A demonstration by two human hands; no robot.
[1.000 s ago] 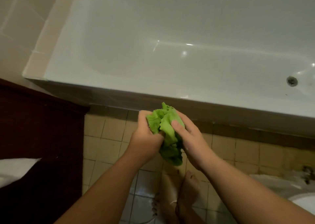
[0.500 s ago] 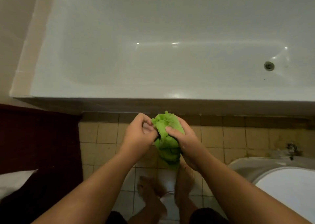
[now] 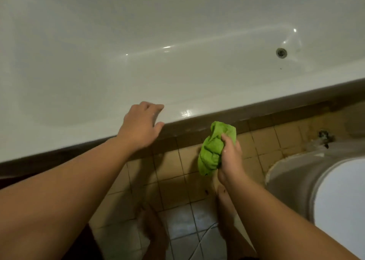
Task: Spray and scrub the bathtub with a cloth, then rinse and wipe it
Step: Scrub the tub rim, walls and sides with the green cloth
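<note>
Green cloth (image 3: 214, 151): bunched, hanging over the tiled floor (image 3: 171, 172), beside bathtub (image 3: 118, 66)
Right hand (image 3: 230, 157): fingers gripping cloth
Left hand (image 3: 141, 124): fingers loosely spread, resting on tub rim, holding nothing

Head-worn view, looking steeply down, close over bathtub (image 3: 177, 93) rim

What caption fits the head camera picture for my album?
Right hand grips a green cloth while left hand reaches the bathtub rim.

glossy smooth white bathtub (image 3: 177, 77); crumpled green terry cloth (image 3: 214, 151); matt tan tiled floor (image 3: 171, 170).
</note>
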